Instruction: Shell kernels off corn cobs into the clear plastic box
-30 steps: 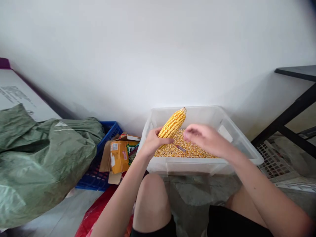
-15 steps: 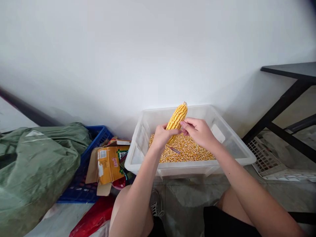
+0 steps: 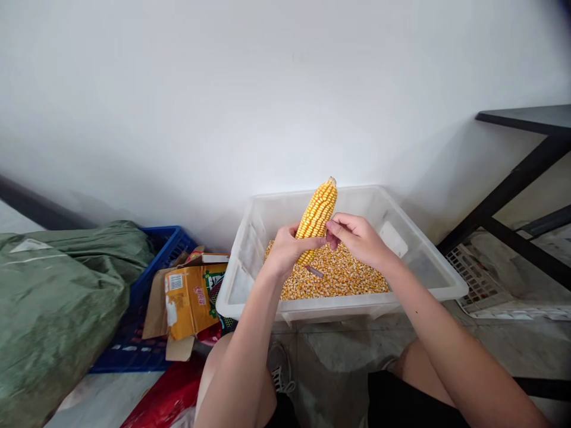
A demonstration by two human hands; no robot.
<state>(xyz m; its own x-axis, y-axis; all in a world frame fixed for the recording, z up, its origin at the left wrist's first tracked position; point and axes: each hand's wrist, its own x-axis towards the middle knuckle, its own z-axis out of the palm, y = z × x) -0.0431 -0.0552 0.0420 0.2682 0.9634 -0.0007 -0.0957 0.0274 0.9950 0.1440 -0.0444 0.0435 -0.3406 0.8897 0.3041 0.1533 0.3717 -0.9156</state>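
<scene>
My left hand (image 3: 285,248) is wrapped round the lower part of an ear of corn (image 3: 317,209), which tilts with its tip up and slightly right. Rows of yellow kernels cover its visible side. My right hand (image 3: 354,235) is closed in a pinch at the ear's right edge, and whatever is between its fingertips is too small or hidden to make out. Both hands are over a translucent plastic bin (image 3: 339,307) holding a layer of loose corn kernels (image 3: 343,276). On the kernels, just below the ear, lies a small thin pointed piece (image 3: 314,271).
Left of the bin are a torn orange cardboard box (image 3: 191,300), a blue crate (image 3: 134,353) and a large green sack (image 3: 57,303). Red plastic (image 3: 165,392) lies on the floor. A black-framed table (image 3: 508,178) and white crate (image 3: 479,285) stand right. Behind is a white wall (image 3: 285,89).
The view has shifted slightly, so the surroundings sit a little differently. The ear is slightly higher and further left in view. Both hands keep much the same grip.
</scene>
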